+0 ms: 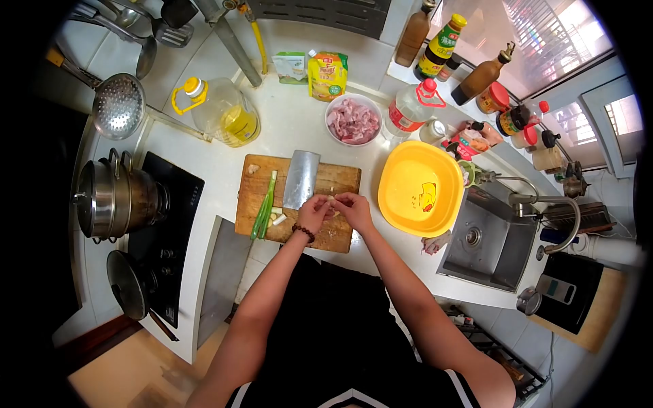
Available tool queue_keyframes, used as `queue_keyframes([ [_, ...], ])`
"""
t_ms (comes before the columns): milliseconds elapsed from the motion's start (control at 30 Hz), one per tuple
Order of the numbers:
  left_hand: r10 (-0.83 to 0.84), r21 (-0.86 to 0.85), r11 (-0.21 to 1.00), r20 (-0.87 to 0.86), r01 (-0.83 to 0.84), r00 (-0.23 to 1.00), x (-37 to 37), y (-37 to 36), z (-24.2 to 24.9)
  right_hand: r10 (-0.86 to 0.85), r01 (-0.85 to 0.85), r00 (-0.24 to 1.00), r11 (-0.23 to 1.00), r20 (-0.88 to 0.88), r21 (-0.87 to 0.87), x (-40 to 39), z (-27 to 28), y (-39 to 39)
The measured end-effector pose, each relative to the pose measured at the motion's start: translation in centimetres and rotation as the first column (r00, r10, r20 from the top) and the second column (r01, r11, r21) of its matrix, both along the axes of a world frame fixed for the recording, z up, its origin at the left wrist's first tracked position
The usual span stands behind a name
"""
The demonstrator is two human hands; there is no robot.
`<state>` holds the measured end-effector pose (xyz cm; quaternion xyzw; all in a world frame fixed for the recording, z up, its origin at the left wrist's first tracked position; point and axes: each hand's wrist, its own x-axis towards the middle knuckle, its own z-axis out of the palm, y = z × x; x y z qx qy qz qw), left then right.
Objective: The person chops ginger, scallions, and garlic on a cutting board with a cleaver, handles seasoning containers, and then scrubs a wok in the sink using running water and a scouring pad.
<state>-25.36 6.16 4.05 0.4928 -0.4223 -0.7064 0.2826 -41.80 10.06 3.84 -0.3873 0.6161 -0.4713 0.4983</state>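
Note:
My left hand point(313, 215) and my right hand point(356, 211) meet over the right half of a wooden cutting board point(333, 239). The fingertips of both pinch a small pale piece point(331, 198) that looks like a garlic clove, mostly hidden by the fingers. A cleaver point(300, 179) lies flat on the board just beyond my left hand. To its left are green scallions point(264, 209), with short white pieces point(279, 219) beside them. A small brownish lump point(254, 168) sits at the board's far left corner. A beaded bracelet circles my left wrist.
Behind the board stand a bowl of raw meat point(353, 120) and an oil jug point(228, 115). On the right are a yellow basin point(391, 197) and a metal sink point(493, 245). A stove point(166, 211) with a steamer pot point(102, 197) is at left. Bottles line the windowsill.

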Motion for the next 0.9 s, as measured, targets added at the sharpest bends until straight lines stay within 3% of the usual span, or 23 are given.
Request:
queue_keyframes([
  [133, -0.039, -0.055, 0.997, 0.151, 0.048, 0.988, 0.4, 0.0, 0.7, 0.007, -0.006, 1.000, 1.000, -0.021, 0.015, -0.2, 0.0, 0.0],
  [167, -0.039, -0.055, 0.997, 0.151, 0.048, 0.988, 0.5, 0.0, 0.6, 0.015, -0.008, 0.990, 0.999, -0.138, 0.048, -0.3, 0.1, 0.1],
  [200, -0.020, -0.175, 0.982, 0.273, 0.070, 0.962, 0.7, 0.0, 0.1, 0.026, -0.006, 0.967, 0.997, -0.253, 0.080, -0.4, 0.4, 0.1],
  [233, 0.014, -0.289, 0.951, 0.388, 0.107, 0.921, 0.9, -0.1, -0.4, 0.027, -0.007, 0.967, 0.997, -0.253, 0.079, -0.4, 0.6, 0.1],
  [267, 0.015, -0.290, 0.951, 0.388, 0.106, 0.921, 1.2, -0.1, -0.9, -0.012, 0.021, 0.937, 0.999, -0.350, 0.024, -0.4, 0.9, 0.2],
  [333, 0.060, -0.467, 0.830, 0.618, 0.305, 0.784, 1.6, -0.2, -1.1, -0.054, 0.043, 0.896, 0.998, -0.441, -0.037, -0.5, 0.7, 0.4],
  [400, 0.022, -0.442, 0.824, 0.651, 0.355, 0.759, 1.0, 0.3, -0.9, 0.028, -0.078, 0.850, 0.994, -0.526, -0.073, -0.6, 0.7, 0.4],
  [567, -0.081, -0.359, 0.821, 0.697, 0.444, 0.713, -0.7, 0.5, -0.1, 0.044, -0.103, 0.856, 0.991, -0.515, -0.085, -0.4, 0.8, 0.5],
  [733, -0.037, -0.405, 0.824, 0.660, 0.397, 0.750, -0.5, 0.3, -2.5, 0.062, -0.122, 0.865, 0.989, -0.497, -0.089, -0.9, 0.8, 0.3],
  [833, 0.009, -0.441, 0.818, 0.651, 0.369, 0.759, -0.2, 0.4, -2.5, 0.060, -0.167, 0.823, 0.976, -0.565, -0.140, -0.8, 1.3, -0.5],
  [900, 0.055, -0.473, 0.805, 0.661, 0.359, 0.749, -0.1, 0.3, -2.8, 0.100, -0.256, 0.688, 0.960, -0.719, -0.112, -0.5, 1.6, -1.2],
])
